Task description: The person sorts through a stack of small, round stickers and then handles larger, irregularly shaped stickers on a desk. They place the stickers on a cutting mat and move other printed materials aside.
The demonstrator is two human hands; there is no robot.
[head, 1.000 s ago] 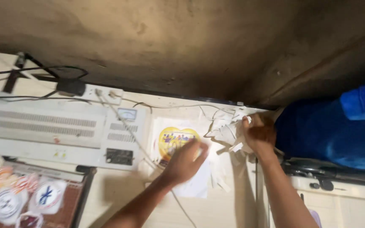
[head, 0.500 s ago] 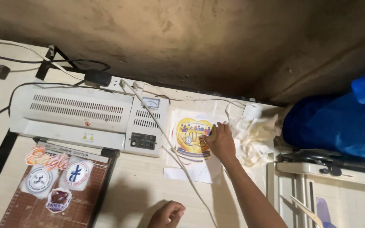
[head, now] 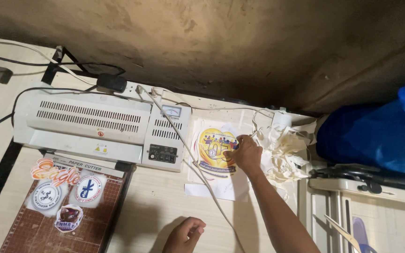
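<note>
Right hand (head: 245, 152) on printed sheet (head: 216, 154); cream table (head: 160, 201), brown wall (head: 212, 42).

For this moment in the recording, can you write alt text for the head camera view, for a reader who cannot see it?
The right hand rests on a round yellow printed sticker lying on a white sheet, beside a heap of paper scraps. The left hand lies loosely curled and empty on the beige table. A white laminator and a brown paper cutter carrying more stickers sit to the left.
</note>
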